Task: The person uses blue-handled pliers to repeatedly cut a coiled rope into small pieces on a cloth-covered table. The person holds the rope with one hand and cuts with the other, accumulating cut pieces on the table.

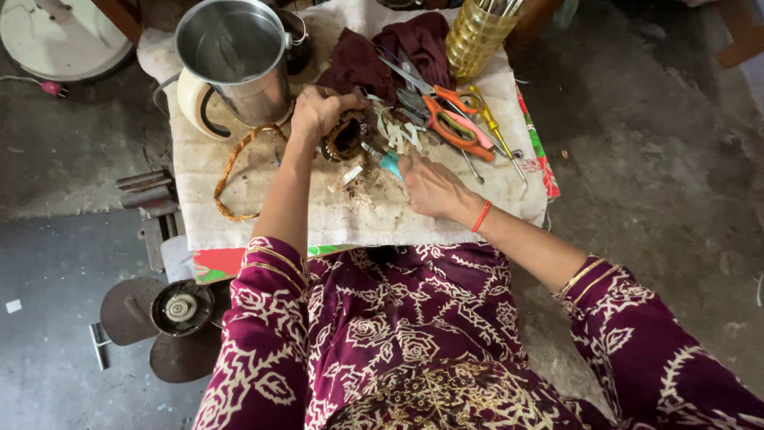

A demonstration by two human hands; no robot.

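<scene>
At frame centre, the left hand (316, 113) is closed around a round wound coil (345, 137) on the table (263, 207). The right hand (428, 185) pinches a teal-handled tool (390, 164), probably a pick, beside it. Scraps (362, 195) lie below; much winding remains.

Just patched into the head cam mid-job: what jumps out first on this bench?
The left hand grips a round copper-wound coil at the middle of the cloth-covered table, while the right hand holds a teal-handled tool beside it. A big steel pot stands behind; orange-handled scissors lie right.
</scene>
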